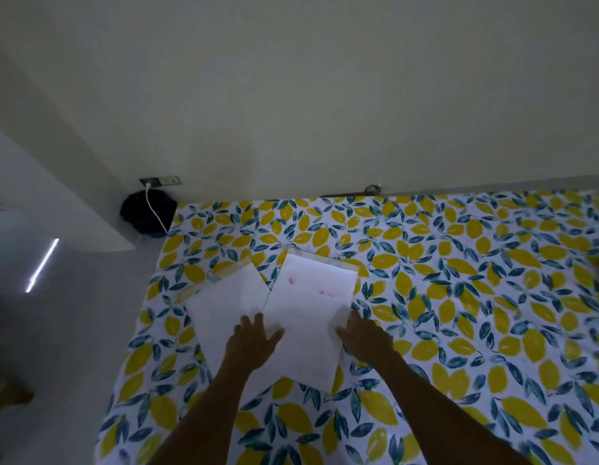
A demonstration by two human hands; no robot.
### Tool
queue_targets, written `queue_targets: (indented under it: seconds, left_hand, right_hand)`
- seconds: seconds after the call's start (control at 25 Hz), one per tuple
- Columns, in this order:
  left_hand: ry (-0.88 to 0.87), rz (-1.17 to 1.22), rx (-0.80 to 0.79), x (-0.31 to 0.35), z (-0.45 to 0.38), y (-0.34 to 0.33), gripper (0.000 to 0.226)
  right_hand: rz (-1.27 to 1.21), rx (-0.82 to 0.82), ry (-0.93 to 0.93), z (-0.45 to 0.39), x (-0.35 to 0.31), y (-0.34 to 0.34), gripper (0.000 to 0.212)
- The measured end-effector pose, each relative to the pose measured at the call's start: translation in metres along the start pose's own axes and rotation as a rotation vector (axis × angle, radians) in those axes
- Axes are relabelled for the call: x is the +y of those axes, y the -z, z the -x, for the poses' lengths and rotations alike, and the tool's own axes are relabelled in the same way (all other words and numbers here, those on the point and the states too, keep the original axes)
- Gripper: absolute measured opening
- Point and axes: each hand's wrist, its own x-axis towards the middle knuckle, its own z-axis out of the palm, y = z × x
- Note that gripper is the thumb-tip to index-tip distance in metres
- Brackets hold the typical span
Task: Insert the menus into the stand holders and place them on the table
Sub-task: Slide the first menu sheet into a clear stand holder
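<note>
Two white menu sheets lie flat on the lemon-print tablecloth [459, 297]. The right menu [311, 303] has faint pink marks and lies over a clear stand holder [345, 263] whose edge shows at its far end. The left menu [224, 297] partly covers another clear holder [207, 280] at its far left. My left hand [254, 340] rests flat with fingers spread where the two sheets meet. My right hand [365, 337] touches the right menu's near right edge, fingers apart. Neither hand grips anything.
The table's left edge drops to a pale floor. A dark round object [147, 213] with a white cable [155, 209] plugged into a wall socket sits beyond the table's far left corner. A plain wall runs behind the table.
</note>
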Motion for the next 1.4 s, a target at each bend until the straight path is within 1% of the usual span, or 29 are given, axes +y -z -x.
queue_targets:
  seconds: [0.12, 0.24, 0.36, 0.44, 0.52, 0.6, 0.68, 0.72, 0.76, 0.84, 0.92, 0.96, 1.0, 1.04, 1.08, 1.2, 1.28, 1.32, 1.36, 1.4]
  left_hand:
    - [0.023, 0.008, 0.040, 0.008, 0.003, -0.008, 0.079]
    - [0.078, 0.205, 0.027, 0.010, 0.010, -0.012, 0.067]
    - [0.081, 0.359, 0.014, 0.010, 0.018, -0.012, 0.052]
    - [0.044, 0.404, -0.013, 0.009, 0.031, -0.014, 0.044]
    - [0.011, 0.475, -0.045, 0.002, 0.043, -0.017, 0.037]
    - [-0.065, 0.573, -0.095, -0.005, 0.056, -0.026, 0.043]
    - [-0.120, 0.611, -0.127, -0.003, 0.078, -0.031, 0.047]
    - [-0.160, 0.594, -0.101, 0.002, 0.092, -0.033, 0.045]
    - [-0.202, 0.584, -0.069, 0.006, 0.109, -0.032, 0.047]
    - [-0.280, 0.585, -0.047, 0.015, 0.142, -0.025, 0.057]
    - [-0.397, 0.554, -0.009, 0.019, 0.163, -0.021, 0.068]
    - [-0.447, 0.522, 0.022, 0.020, 0.168, -0.019, 0.066]
    - [-0.459, 0.511, 0.051, 0.020, 0.171, -0.017, 0.054]
    - [-0.453, 0.522, 0.067, 0.022, 0.173, -0.014, 0.038]
    - [-0.455, 0.538, 0.086, 0.025, 0.173, -0.010, 0.027]
    - [-0.467, 0.567, 0.122, 0.034, 0.163, 0.004, 0.024]
    - [-0.466, 0.612, 0.178, 0.044, 0.149, 0.020, 0.021]
    - [-0.464, 0.622, 0.203, 0.049, 0.139, 0.028, 0.019]
    - [-0.455, 0.605, 0.229, 0.054, 0.128, 0.037, 0.018]
    - [-0.453, 0.569, 0.257, 0.059, 0.119, 0.048, 0.023]
  right_hand:
    - [-0.153, 0.010, -0.053, 0.001, 0.006, -0.014, 0.061]
    - [-0.334, 0.026, -0.064, 0.011, 0.004, -0.031, 0.064]
    - [-0.547, 0.070, -0.106, 0.023, 0.009, -0.037, 0.062]
    - [-0.625, 0.098, -0.140, 0.033, 0.023, -0.034, 0.057]
    - [-0.645, 0.166, -0.148, 0.048, 0.037, -0.024, 0.046]
    - [-0.611, 0.223, -0.145, 0.073, 0.051, -0.010, 0.030]
    - [-0.586, 0.243, -0.101, 0.094, 0.067, -0.001, 0.025]
    - [-0.608, 0.236, -0.083, 0.103, 0.075, 0.002, 0.022]
    - [-0.659, 0.231, -0.080, 0.113, 0.087, 0.003, 0.021]
    - [-0.840, 0.220, -0.107, 0.139, 0.102, 0.009, 0.023]
    - [-0.974, 0.201, -0.115, 0.167, 0.108, 0.020, 0.025]
    - [-1.015, 0.181, -0.114, 0.179, 0.109, 0.026, 0.025]
    - [-1.040, 0.161, -0.101, 0.187, 0.111, 0.030, 0.024]
    - [-1.056, 0.157, -0.097, 0.193, 0.113, 0.034, 0.024]
    - [-1.057, 0.162, -0.097, 0.197, 0.114, 0.039, 0.024]
    - [-1.021, 0.215, -0.072, 0.186, 0.118, 0.057, 0.030]
    - [-0.975, 0.255, 0.024, 0.168, 0.115, 0.076, 0.022]
    - [-0.914, 0.281, 0.092, 0.158, 0.111, 0.086, 0.018]
    - [-0.853, 0.318, 0.149, 0.145, 0.108, 0.095, 0.016]
    - [-0.802, 0.358, 0.193, 0.132, 0.104, 0.103, 0.014]
